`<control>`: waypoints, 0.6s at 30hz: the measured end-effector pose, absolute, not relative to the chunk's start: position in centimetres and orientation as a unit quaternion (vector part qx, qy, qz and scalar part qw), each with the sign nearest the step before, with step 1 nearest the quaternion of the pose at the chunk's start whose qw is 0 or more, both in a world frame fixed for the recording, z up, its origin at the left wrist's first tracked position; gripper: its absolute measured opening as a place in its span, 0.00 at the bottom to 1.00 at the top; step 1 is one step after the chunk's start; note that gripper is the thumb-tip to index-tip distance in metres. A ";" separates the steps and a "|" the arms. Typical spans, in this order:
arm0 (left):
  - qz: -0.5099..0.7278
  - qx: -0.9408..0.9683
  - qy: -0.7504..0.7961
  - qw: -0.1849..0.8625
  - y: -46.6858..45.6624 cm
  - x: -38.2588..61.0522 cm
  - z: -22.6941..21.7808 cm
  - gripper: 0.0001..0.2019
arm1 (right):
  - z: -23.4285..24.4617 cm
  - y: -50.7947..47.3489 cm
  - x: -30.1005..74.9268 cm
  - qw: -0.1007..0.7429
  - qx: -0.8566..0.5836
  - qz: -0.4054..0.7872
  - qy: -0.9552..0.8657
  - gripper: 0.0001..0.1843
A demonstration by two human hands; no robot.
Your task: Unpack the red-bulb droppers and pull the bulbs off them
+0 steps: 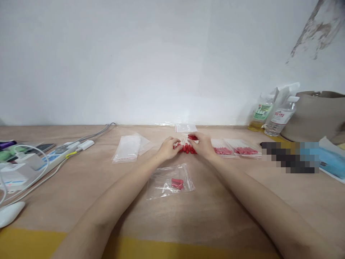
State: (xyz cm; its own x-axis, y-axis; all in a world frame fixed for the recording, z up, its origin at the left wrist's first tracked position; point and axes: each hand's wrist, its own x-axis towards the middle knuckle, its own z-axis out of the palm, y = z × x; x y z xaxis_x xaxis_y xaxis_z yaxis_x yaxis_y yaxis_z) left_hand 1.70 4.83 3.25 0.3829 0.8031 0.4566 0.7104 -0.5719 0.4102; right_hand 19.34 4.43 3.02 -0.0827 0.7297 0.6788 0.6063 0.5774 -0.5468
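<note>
Head view: the left hand (169, 148) curls at the near side of a heap of red-ended pieces (186, 148), its thumb and fingertips slightly apart around some of them; whether it grips any, I cannot tell. The right hand (202, 145) faces it across the heap, with red ends showing between thumb and fingers, though a firm pinch cannot be made out. The heap lies between both hands, perhaps so that each side is in reach. Just in front of the hands, toward the body, a clear bag (159, 184) lies flat with a few red pieces inside, likely kept close for easy access. A stack of flat bags (126, 148) sits left of the left hand; two filled bags (244, 148) lie right of the right hand, seemingly spaced out to stay separate.
</note>
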 end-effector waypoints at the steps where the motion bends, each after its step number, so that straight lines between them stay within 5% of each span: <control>1: 0.317 0.816 0.476 0.082 5.2 2.1 3.1 0.13 | 2.8 4.7 18.9 0.494 -0.455 0.046 -0.740 0.10; 18: 0.431 0.681 0.586 0.089 5.3 -2.2 0.2 0.08 | 1.2 4.6 15.6 0.376 -0.455 -0.002 -0.808 0.21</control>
